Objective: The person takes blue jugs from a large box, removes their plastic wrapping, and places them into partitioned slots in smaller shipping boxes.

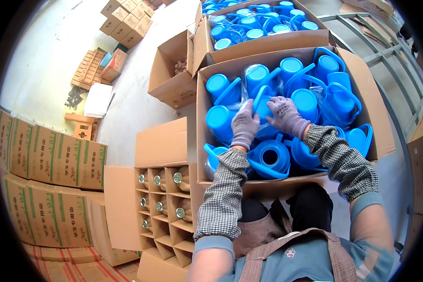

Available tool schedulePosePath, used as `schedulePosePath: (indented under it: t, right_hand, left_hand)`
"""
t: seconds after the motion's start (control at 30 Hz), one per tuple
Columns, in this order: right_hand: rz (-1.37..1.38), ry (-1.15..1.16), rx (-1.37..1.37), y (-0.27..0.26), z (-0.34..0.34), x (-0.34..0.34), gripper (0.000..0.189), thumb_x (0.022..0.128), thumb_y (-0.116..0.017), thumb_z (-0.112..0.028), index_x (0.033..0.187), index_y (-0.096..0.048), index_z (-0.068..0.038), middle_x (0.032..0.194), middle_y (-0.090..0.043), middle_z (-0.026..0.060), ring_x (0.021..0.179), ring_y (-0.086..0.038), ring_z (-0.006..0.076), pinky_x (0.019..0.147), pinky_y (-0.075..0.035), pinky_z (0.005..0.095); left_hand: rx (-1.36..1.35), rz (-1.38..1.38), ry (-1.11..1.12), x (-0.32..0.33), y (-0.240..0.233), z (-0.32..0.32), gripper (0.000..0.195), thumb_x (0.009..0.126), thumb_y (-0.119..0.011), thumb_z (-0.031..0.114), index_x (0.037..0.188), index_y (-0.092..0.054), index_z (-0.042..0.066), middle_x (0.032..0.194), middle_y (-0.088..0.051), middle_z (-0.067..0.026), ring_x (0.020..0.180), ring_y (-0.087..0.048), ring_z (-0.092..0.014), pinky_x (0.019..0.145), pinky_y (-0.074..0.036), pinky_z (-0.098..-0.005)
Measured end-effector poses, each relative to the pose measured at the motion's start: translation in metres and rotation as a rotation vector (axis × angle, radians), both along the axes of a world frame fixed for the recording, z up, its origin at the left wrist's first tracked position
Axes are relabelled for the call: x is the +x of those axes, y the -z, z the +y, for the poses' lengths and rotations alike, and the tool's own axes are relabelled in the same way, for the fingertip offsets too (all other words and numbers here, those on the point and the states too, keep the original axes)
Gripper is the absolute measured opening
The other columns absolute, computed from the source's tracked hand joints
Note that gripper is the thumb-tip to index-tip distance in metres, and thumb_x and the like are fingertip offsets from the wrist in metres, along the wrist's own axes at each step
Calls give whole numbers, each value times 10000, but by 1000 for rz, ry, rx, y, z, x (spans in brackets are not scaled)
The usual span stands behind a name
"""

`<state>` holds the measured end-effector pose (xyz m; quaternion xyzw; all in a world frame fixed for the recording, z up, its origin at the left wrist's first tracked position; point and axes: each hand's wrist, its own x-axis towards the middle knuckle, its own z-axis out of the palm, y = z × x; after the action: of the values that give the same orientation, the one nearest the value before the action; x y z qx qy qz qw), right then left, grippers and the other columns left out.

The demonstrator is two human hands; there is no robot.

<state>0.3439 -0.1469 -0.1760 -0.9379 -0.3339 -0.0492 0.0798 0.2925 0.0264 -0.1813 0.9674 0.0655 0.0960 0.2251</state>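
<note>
A large open cardboard carton stands before me, filled with blue plastic jugs with looped handles, some in clear plastic bags. Near its middle, my left hand, in a grey-purple glove, is at the handle side of a blue jug. My right hand, gloved alike, lies over the right side of that jug, fingers bent; its grip is partly hidden. Below my hands a blue jug body shows a dark round opening. Another jug stands upside down just left of my left hand.
At the lower left is an open carton with cardboard dividers holding several silver-capped vessels. Behind it sits a tall open carton with small pieces inside. More jugs fill a carton beyond. Stacked cartons line the left; a metal frame lies right.
</note>
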Motion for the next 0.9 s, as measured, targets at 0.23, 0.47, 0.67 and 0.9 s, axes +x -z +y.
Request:
schedulePosePath:
  t: [0.23,0.47,0.67,0.9]
  right_hand:
    - [370,299,-130,-25,46,1,1054,743,-742,-711,1511,-384,-85,1379,-523,200,1255,-572,378,990,-483,501]
    - [172,-56,139,-4,-1,19,980,690,-827,-473,1479,-416,-64,1329,-535,219,1214,-561,406,1024,-454,516]
    - [-63,-194,540,-90,-52,4,908,657,-851,-378,1431,-473,-89,1334,-525,213,1220,-552,414,1035,-468,506]
    - [424,-641,291,-1,-55,-81,774,737,-863,-353,1418,-540,-179,1416,-499,227,1254,-563,415,1012,-502,503]
  left_hand:
    - [-132,114,-72,-1,-14,22,496,843,-756,314,1272,-676,80,1054,-746,-169,945,-725,-294,847,-555,-393]
    - [-339,281,-83,-1,-26,24,575,866,-735,355,1356,-628,74,1117,-742,-173,1009,-723,-300,907,-546,-400]
    - [-372,247,-100,-4,-14,39,570,862,-761,317,1359,-624,75,1098,-747,-163,998,-727,-276,884,-549,-395]
    - [255,-390,124,15,-40,-17,254,876,-674,177,1124,-702,128,978,-709,-121,945,-690,-317,794,-549,-429]
